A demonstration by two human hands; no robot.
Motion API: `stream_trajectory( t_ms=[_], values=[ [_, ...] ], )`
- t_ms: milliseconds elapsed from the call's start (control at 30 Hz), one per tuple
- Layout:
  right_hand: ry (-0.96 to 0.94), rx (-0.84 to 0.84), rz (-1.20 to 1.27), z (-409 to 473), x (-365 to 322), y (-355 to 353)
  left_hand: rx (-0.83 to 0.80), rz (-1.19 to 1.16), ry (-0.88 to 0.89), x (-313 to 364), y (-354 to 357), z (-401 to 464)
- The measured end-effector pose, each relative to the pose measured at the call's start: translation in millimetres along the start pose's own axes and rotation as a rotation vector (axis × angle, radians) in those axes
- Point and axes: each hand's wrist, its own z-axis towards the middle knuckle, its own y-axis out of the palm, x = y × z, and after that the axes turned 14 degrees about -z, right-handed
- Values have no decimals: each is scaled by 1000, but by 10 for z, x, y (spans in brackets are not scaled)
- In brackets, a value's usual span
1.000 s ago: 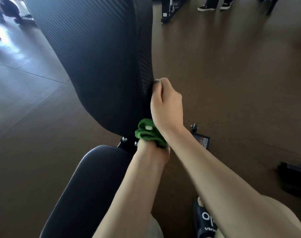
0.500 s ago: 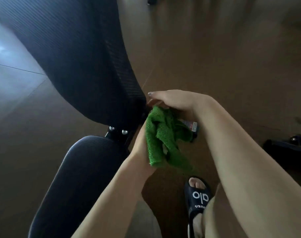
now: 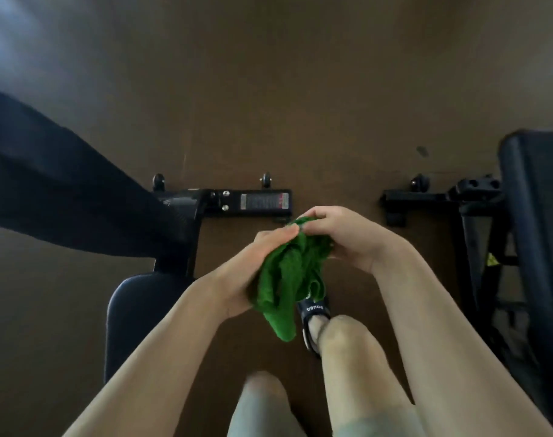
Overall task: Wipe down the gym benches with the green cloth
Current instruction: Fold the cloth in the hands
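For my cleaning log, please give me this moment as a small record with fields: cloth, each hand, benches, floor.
cloth: green cloth, bunched, held in the air between both hands
left hand: grips the cloth
right hand: pinches the cloth's top
benches: left bench beside the person; second bench at right; neither touched
floor: brown floor

Single head-worn wide-angle view, looking steeply down from above, close over the hands (image 3: 303, 247) at centre, floor (image 3: 269, 105) filling the upper frame, one bench (image 3: 133, 316) lower left, another (image 3: 540, 216) at right edge
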Motion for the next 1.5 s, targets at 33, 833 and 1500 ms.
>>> stream_trajectory(
  t_ms=[33,833,1500],
  values=[
    [21,49,28,-243,-70,-100,-12,19,-26,49,176,-109],
    [189,927,27,-3373,-1091,-2938,-258,1044,163,1615,4670,-409],
    [193,1378,587,-2247,-2055,-5293,-666,1410,226,3537,7280,2120]
  ],
)
